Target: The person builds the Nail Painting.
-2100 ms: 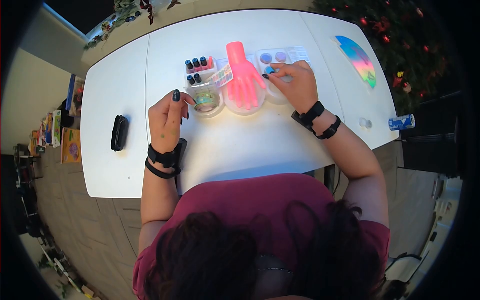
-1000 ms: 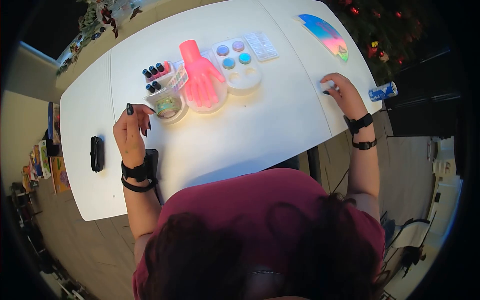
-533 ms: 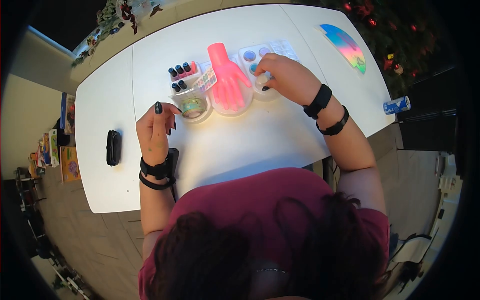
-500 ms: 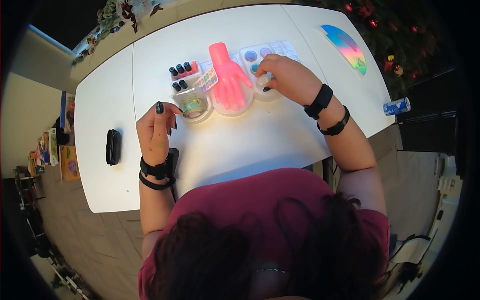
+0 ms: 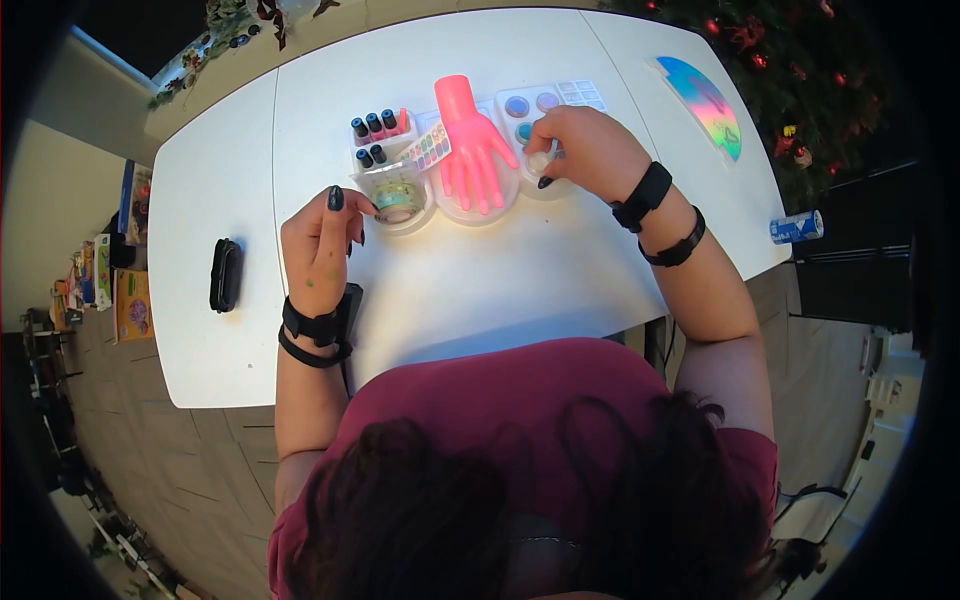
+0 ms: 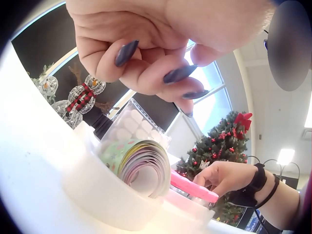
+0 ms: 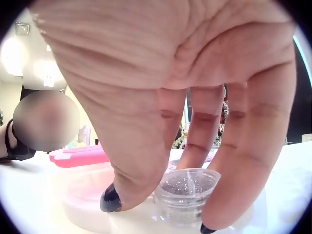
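My right hand (image 5: 590, 145) pinches a small clear jar of silver glitter (image 7: 187, 187) between thumb and finger, low over the white tray (image 5: 549, 190) with round wells. Purple jars (image 5: 516, 106) and a teal jar (image 5: 524, 132) sit in that tray. My left hand (image 5: 318, 250), fingers loosely curled and holding nothing, hovers beside a roll of patterned stickers (image 6: 141, 163) in a round white holder (image 6: 105, 195). Between the hands, a pink model hand (image 5: 478, 160) stands on a round white base. A sheet of nail designs (image 5: 430, 147) leans beside it.
Several dark-capped nail polish bottles (image 5: 374, 125) stand at the back left. A clear case with small compartments (image 5: 582, 94) lies behind the tray. A rainbow fan-shaped piece (image 5: 705, 105) lies at right, a blue can (image 5: 797, 227) at the right edge, a black case (image 5: 226, 275) at left.
My right hand went from the tray to the table's right side, picked up the small jar near the can, and brought it back to the tray. My left hand stays by the roll.
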Demonstrator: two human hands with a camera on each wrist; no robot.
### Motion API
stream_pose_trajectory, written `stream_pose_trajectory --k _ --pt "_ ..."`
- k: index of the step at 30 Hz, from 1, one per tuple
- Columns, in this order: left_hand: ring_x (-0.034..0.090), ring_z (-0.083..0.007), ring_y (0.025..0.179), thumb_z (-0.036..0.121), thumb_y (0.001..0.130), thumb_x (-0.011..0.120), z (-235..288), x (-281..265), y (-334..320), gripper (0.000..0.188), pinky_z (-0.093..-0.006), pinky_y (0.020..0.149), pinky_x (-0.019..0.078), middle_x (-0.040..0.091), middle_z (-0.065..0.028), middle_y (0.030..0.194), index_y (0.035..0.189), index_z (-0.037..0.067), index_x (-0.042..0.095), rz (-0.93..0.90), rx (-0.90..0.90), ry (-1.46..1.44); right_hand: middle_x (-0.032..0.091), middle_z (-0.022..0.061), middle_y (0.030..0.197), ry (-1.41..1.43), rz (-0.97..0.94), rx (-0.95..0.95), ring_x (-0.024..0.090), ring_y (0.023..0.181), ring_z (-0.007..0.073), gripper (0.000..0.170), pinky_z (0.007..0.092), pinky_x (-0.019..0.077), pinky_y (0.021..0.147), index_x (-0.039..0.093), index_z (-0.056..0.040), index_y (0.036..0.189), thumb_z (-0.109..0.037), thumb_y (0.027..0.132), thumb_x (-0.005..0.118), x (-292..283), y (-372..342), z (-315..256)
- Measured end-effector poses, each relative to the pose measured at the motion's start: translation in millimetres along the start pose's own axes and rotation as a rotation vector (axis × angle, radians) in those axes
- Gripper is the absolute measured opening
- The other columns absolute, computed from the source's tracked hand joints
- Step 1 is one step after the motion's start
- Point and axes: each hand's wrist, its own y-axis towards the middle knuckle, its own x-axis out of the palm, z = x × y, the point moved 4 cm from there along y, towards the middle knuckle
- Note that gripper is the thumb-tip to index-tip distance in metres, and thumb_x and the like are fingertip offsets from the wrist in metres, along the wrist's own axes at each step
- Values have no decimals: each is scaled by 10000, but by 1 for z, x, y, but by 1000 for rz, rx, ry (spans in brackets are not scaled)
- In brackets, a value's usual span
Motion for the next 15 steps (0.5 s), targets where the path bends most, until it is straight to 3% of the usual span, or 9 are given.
stream_pose_trajectory --k 4,15 --pt "507 -84 659 393 1172 443 0 0 0 551 -248 601 394 625 -20 761 975 -40 720 9 0 -4 706 119 1013 64 61 -24 688 967 311 279 420 588 860 758 -39 1012 10 755 853 -9 -9 5" --pt "489 -84 653 397 1173 440 0 2 0 557 -251 605 384 607 -14 750 971 -42 717 4 0 23 735 151 1022 181 48 102 720 955 283 222 374 638 833 783 17 997 102 792 801 -11 -19 25"
